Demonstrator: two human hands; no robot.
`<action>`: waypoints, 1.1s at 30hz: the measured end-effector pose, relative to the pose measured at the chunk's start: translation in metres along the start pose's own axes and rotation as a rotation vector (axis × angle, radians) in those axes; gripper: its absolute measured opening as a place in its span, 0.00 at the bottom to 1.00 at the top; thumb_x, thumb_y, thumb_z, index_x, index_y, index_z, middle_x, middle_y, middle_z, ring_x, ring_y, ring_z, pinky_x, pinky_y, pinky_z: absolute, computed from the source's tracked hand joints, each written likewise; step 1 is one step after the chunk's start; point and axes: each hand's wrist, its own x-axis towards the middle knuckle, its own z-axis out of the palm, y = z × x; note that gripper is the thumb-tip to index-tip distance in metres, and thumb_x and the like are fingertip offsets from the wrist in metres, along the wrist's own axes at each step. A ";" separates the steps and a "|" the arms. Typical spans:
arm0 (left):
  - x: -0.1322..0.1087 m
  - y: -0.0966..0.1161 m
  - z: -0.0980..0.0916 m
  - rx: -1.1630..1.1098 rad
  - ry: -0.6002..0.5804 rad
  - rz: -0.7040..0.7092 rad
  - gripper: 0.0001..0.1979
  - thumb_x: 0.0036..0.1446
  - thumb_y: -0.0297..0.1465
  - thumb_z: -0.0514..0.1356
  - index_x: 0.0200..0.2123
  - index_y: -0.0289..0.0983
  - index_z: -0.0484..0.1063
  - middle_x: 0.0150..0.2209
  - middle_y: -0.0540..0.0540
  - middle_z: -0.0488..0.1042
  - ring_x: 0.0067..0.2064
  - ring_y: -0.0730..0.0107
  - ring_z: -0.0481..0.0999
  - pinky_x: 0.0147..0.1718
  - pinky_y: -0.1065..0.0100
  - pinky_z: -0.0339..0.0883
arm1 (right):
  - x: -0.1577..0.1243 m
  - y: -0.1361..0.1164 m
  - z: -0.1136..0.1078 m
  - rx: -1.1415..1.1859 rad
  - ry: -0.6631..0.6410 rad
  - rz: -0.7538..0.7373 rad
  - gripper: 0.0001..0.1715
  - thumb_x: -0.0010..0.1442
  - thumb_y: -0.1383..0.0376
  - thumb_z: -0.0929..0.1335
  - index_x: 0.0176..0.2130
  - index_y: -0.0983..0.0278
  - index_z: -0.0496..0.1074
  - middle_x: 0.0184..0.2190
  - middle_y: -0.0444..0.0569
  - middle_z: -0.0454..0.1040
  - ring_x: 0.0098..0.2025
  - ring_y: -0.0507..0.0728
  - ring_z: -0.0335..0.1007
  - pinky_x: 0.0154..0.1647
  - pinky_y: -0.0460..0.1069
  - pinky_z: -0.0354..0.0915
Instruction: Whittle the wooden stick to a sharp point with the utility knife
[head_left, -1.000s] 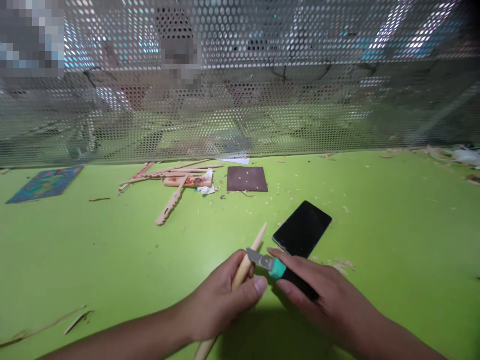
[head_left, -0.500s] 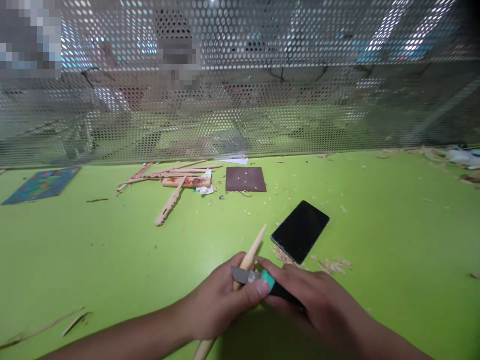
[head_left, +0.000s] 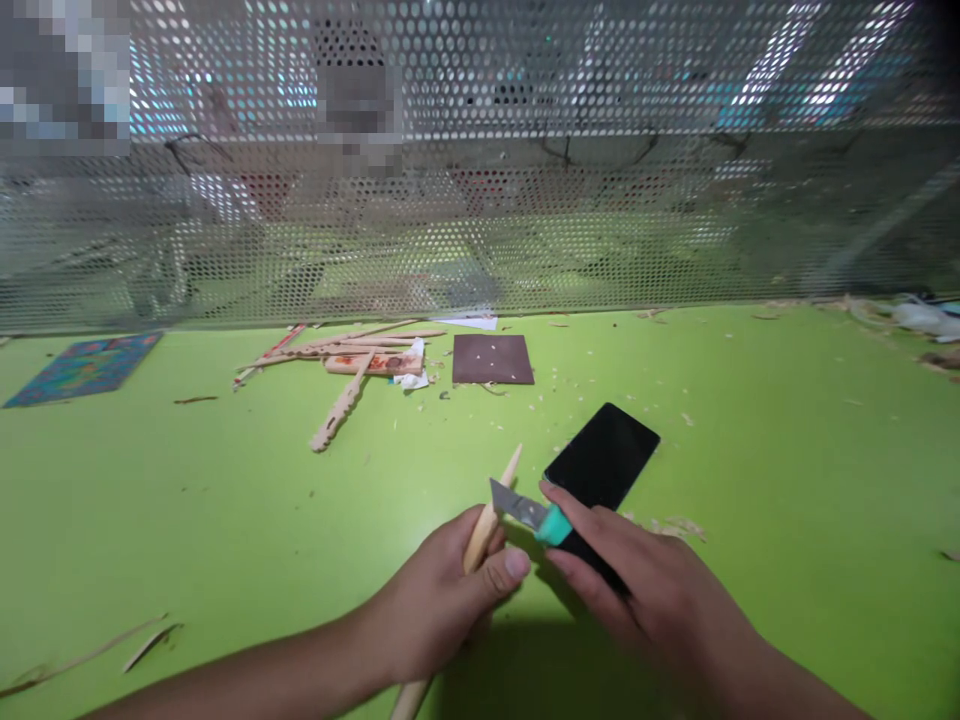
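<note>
We've got a pale wooden stick point(head_left: 480, 545) in our left hand point(head_left: 439, 600), fingers wrapped around the shaft, thumb out along the near side. Stick is round and smooth, tapering to a slim point that sticks out past the fist, angled up and away; the butt shows below the palm, over the green table point(head_left: 262, 530). Our right hand point(head_left: 652, 585) is closed around a utility knife point(head_left: 592, 565): black handle, teal collar, flat grey metal blade with a slanted tip. Blade crosses the stick just above our left fist; can't tell if the edge is biting. Right index fingertip is near the corner of a phone point(head_left: 604, 455), glossy black slab with rounded corners, lying flat. Curled thin shavings point(head_left: 679, 528) beside it. Further out we see a matte brown square sheet point(head_left: 493, 360) dotted with pale chips, then a stack of slim wooden sticks left of it, plus one carved stick point(head_left: 337, 412) with a knobbly, notched outline leaning off a stained wood piece point(head_left: 371, 364). Flat board point(head_left: 90, 368) with mottled blue pattern at far left. Perforated metal screen point(head_left: 480, 230), round holes, along the back.
</note>
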 end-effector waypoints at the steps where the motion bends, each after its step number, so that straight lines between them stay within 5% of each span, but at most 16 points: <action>1: 0.000 0.001 0.000 -0.005 -0.009 -0.001 0.25 0.65 0.51 0.63 0.51 0.36 0.66 0.25 0.59 0.62 0.20 0.81 0.55 0.21 0.74 0.51 | 0.000 0.002 -0.001 0.021 -0.021 0.013 0.24 0.77 0.59 0.58 0.63 0.66 0.67 0.44 0.55 0.84 0.36 0.59 0.84 0.31 0.50 0.77; 6: 0.002 0.000 -0.001 -0.016 -0.003 0.028 0.24 0.62 0.49 0.67 0.47 0.35 0.69 0.29 0.54 0.67 0.26 0.77 0.60 0.26 0.73 0.55 | 0.000 0.004 -0.001 0.209 -0.175 -0.012 0.24 0.75 0.59 0.61 0.64 0.65 0.69 0.45 0.56 0.84 0.40 0.61 0.84 0.40 0.53 0.79; 10: 0.004 0.001 0.000 -0.011 0.002 0.114 0.21 0.60 0.47 0.68 0.42 0.36 0.72 0.31 0.51 0.69 0.34 0.70 0.67 0.35 0.70 0.62 | -0.001 0.000 0.001 0.264 -0.205 -0.051 0.26 0.76 0.58 0.60 0.67 0.63 0.67 0.42 0.55 0.84 0.39 0.61 0.83 0.38 0.52 0.78; 16: 0.003 -0.006 0.001 0.018 0.107 -0.007 0.23 0.59 0.50 0.68 0.42 0.37 0.70 0.22 0.58 0.61 0.22 0.77 0.57 0.22 0.74 0.52 | -0.003 -0.005 0.008 -0.016 -0.151 -0.068 0.28 0.78 0.55 0.56 0.66 0.68 0.66 0.36 0.54 0.82 0.25 0.59 0.79 0.24 0.52 0.74; 23: 0.003 -0.012 0.003 0.003 0.121 -0.029 0.23 0.66 0.54 0.58 0.43 0.38 0.66 0.21 0.60 0.56 0.19 0.80 0.52 0.17 0.76 0.50 | 0.003 -0.004 0.003 -0.044 -0.013 0.031 0.27 0.78 0.56 0.55 0.64 0.68 0.67 0.38 0.55 0.84 0.28 0.59 0.81 0.25 0.51 0.74; 33: 0.003 -0.003 0.002 -0.035 0.067 -0.030 0.24 0.59 0.50 0.68 0.41 0.38 0.66 0.22 0.60 0.61 0.19 0.81 0.55 0.17 0.76 0.52 | 0.003 0.001 -0.002 0.270 -0.234 0.007 0.24 0.75 0.59 0.61 0.63 0.65 0.71 0.46 0.56 0.84 0.44 0.61 0.84 0.43 0.53 0.79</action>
